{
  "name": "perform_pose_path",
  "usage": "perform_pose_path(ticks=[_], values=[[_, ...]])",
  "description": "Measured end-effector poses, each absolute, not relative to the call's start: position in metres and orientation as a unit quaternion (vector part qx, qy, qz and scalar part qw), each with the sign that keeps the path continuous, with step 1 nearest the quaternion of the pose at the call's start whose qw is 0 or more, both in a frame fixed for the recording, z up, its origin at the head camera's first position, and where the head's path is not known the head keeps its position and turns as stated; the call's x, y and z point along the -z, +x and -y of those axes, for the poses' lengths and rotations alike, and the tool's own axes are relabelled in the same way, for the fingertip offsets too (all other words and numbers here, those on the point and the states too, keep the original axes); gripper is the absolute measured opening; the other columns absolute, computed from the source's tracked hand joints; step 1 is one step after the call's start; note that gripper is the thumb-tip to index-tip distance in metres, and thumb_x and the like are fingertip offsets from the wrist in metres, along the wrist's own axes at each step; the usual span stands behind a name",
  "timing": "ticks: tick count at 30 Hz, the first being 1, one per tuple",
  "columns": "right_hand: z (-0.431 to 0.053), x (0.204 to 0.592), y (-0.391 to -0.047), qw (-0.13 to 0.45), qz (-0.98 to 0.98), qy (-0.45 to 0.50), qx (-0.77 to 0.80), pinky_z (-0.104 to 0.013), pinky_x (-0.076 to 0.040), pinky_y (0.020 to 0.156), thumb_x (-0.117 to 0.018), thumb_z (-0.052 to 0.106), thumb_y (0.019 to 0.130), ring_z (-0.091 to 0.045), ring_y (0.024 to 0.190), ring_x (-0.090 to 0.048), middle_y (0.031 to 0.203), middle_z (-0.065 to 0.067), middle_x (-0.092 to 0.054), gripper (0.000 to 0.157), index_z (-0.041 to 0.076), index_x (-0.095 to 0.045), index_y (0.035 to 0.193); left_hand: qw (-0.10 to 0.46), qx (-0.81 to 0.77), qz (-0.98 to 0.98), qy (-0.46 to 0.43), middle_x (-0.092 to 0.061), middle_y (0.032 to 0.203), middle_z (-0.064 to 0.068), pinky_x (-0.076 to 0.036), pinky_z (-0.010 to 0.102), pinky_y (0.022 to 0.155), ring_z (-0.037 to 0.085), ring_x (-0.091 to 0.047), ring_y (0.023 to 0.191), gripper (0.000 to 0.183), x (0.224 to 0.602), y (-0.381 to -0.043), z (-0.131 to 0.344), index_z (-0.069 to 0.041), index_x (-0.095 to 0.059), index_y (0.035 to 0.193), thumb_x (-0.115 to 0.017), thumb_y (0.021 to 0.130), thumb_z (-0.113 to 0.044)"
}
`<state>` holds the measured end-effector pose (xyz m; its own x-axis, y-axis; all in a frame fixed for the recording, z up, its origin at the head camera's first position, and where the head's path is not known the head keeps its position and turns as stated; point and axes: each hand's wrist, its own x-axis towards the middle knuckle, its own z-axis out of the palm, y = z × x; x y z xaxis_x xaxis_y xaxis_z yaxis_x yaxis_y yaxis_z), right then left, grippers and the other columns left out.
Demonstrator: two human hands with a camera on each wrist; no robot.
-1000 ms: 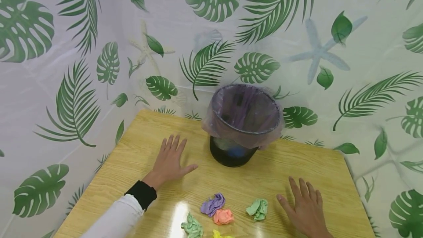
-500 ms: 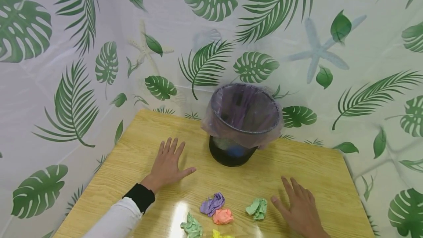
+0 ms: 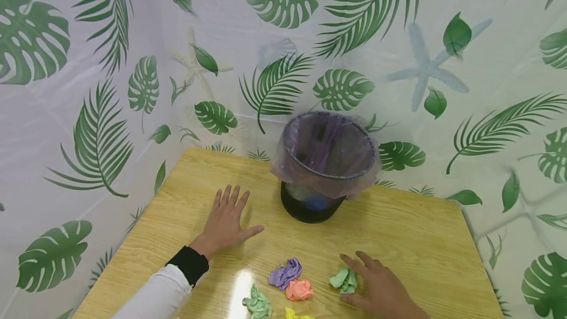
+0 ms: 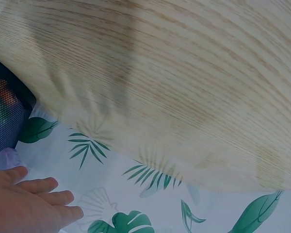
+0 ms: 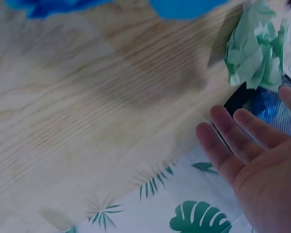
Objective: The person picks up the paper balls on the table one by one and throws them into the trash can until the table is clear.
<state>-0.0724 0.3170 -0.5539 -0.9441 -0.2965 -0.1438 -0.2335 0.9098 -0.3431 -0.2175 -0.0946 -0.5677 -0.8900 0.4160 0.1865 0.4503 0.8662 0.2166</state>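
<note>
My right hand [image 3: 381, 284] reaches from the right to a crumpled green paper ball [image 3: 343, 280], fingers apart and bent loosely around its far and near sides. In the right wrist view the same green paper ball [image 5: 257, 48] stands just beyond the fingertips, with space between. My left hand [image 3: 225, 224] is spread flat over the table left of the bin, holding nothing. A purple paper ball [image 3: 285, 273] and an orange one [image 3: 299, 290] lie side by side between the hands. Nearer lie another green ball [image 3: 258, 304] and a yellow one [image 3: 296, 314], cut off by the frame.
A black mesh waste bin [image 3: 310, 213] with a purple plastic liner [image 3: 310, 183] folded over its rim stands at the back of the wooden table [image 3: 412, 230]. Blue shows through its mesh. Blue paper [image 5: 186, 7] lies near the right hand. Leaf-printed sheeting [image 3: 283, 82] hangs behind.
My right hand has moved left, from beside the right green paper ball to around it, with its fingers bending. The left hand has shifted only slightly toward me.
</note>
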Motion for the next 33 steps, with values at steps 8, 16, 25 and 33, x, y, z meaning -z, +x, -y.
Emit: perform_pose_path(ticks=[8,16,25,33], values=[[-0.312,0.562,-0.072,0.119,-0.963,-0.175,0.169,-0.062,-0.055,0.082,-0.086,0.048,0.080,-0.046,0.114,-0.061,0.139,-0.022,-0.056,0.069,0.021,-0.065,0.140,0.070,0.120,0.964,-0.226,-0.029,0.164,0.024,-0.005,0.058,0.125,0.045,-0.017,0.154,0.107,0.567,-0.217,0.095,-0.008,-0.034,0.161,-0.052,0.086,-0.082],[-0.310,0.568,-0.072,0.080,-0.956,-0.200,0.197,-0.039,-0.060,0.072,-0.086,0.022,0.083,-0.019,0.093,-0.066,0.116,-0.009,-0.063,0.034,0.014,-0.075,0.114,0.075,0.118,0.964,-0.227,-0.031,0.163,0.025,-0.007,0.059,0.125,0.045,-0.018,0.153,0.106,0.565,-0.215,0.096,-0.008,-0.035,0.160,-0.054,0.086,-0.082],[-0.312,0.557,-0.074,0.008,-0.964,-0.181,0.196,-0.027,-0.057,0.068,-0.084,0.015,0.085,-0.014,0.087,-0.066,0.112,-0.005,-0.063,0.026,0.013,-0.077,0.110,0.082,0.117,0.963,-0.228,-0.031,0.163,0.025,-0.006,0.058,0.125,0.044,-0.016,0.154,0.106,0.566,-0.215,0.097,-0.008,-0.036,0.160,-0.053,0.086,-0.082],[-0.314,0.517,-0.086,-0.146,-0.947,-0.183,0.221,-0.023,-0.054,0.059,-0.091,0.003,0.073,-0.004,0.075,-0.060,0.105,-0.002,-0.065,0.040,0.012,-0.077,0.109,0.082,0.114,0.963,-0.229,-0.032,0.163,0.024,-0.007,0.059,0.125,0.045,-0.018,0.154,0.106,0.566,-0.215,0.097,-0.008,-0.036,0.160,-0.053,0.086,-0.082]])
